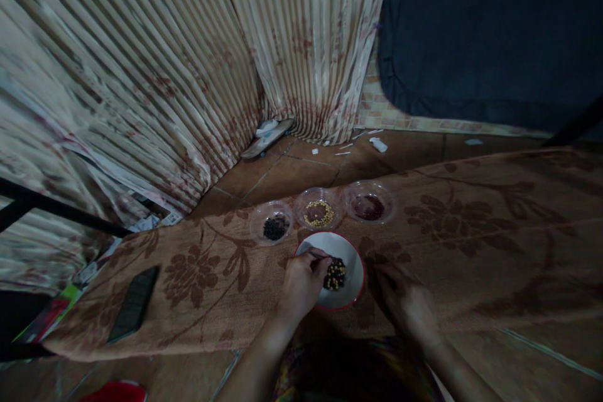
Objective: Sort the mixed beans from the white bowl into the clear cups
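Listing mixed dark and yellow beans [335, 275]: inside the white bowl [354, 267], just right of the left hand [305, 279], the nearer one. Right hand [409, 303]: right of the bowl, apart. Either grip: we cannot tell.

You look through one camera, worn on your head, which faces forward and steeply down from above the near side of the counter [211, 320]. Your forearms [264, 345] rise from the bottom edge, putting your left hand [306, 276] and right hand [409, 298] in the lower middle, closer to you than the far edge of the counter. The white bowl [354, 273] sits below and slightly right of the frame's centre. Your view is wide: the counter slants up toward the right, and beyond it you take in the floor [301, 166], the striped curtain [188, 75] at upper left and the dark blue cover [494, 31] at upper right.
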A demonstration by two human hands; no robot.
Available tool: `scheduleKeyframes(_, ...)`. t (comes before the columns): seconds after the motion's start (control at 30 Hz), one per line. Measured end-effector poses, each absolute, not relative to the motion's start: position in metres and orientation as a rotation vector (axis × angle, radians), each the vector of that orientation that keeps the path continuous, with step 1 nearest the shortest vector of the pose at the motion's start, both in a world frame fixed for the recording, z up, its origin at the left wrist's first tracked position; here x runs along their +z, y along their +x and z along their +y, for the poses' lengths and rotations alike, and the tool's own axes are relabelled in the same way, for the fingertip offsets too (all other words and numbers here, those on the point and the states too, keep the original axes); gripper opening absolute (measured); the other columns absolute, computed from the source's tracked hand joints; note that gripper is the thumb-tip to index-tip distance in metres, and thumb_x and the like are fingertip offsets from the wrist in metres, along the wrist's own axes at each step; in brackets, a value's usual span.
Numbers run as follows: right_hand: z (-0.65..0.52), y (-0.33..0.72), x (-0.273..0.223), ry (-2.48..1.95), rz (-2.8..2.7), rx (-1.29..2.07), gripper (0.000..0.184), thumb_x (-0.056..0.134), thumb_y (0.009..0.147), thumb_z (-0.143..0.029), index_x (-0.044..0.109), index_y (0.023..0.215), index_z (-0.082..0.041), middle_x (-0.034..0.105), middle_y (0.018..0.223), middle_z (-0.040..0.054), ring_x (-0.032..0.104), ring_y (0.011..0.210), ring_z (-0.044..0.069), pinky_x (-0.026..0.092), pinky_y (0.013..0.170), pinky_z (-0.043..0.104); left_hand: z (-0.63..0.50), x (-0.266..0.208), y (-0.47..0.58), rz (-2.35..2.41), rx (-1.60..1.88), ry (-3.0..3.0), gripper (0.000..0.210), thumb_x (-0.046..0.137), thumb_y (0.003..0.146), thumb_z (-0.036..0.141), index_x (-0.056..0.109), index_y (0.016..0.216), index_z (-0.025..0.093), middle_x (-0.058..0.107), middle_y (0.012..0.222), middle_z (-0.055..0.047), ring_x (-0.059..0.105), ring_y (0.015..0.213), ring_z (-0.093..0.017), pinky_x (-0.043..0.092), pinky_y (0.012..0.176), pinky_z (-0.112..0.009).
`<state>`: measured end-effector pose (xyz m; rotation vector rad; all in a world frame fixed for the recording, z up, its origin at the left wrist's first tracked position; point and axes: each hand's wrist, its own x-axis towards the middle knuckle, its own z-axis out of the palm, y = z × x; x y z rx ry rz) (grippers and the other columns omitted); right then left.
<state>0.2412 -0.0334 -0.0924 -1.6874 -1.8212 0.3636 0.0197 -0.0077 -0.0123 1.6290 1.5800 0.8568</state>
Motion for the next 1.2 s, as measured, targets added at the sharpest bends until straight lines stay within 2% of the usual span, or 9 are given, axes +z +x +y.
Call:
scheduleKeyframes(0.67,-0.0330,0.2419,-0.0933,-1.694,-1.826,0.380,0.029,0.042,0.091,-0.035,0.068,0.099,-0.026,0.069,0.103,0.0032,0.066,0.086,0.019,0.051,0.074,0.030,-0.0086,-0.0141,0.0205,1.572,0.894,1.582,0.016,0.057,0.086,0.029,0.069,0.090,0.019,0.072,0.072,-0.002,0.069,0.064,-0.016,0.052,0.059,-0.022)
scheduleKeyframes(1.2,-0.0334,0.2426,-0.0960,-1.683,-1.821,0.387,0.030,0.042,0.092,-0.036,0.068,0.103,-0.026,0.068,0.103,0.0030,0.065,0.086,0.018,0.050,0.077,0.029,-0.0082,-0.0130,0.0207,1.602,0.871,1.609,0.015,0.057,0.086,0.028,0.069,0.091,0.019,0.074,0.080,-0.003,0.071,0.070,-0.017,0.052,0.062,-0.023)
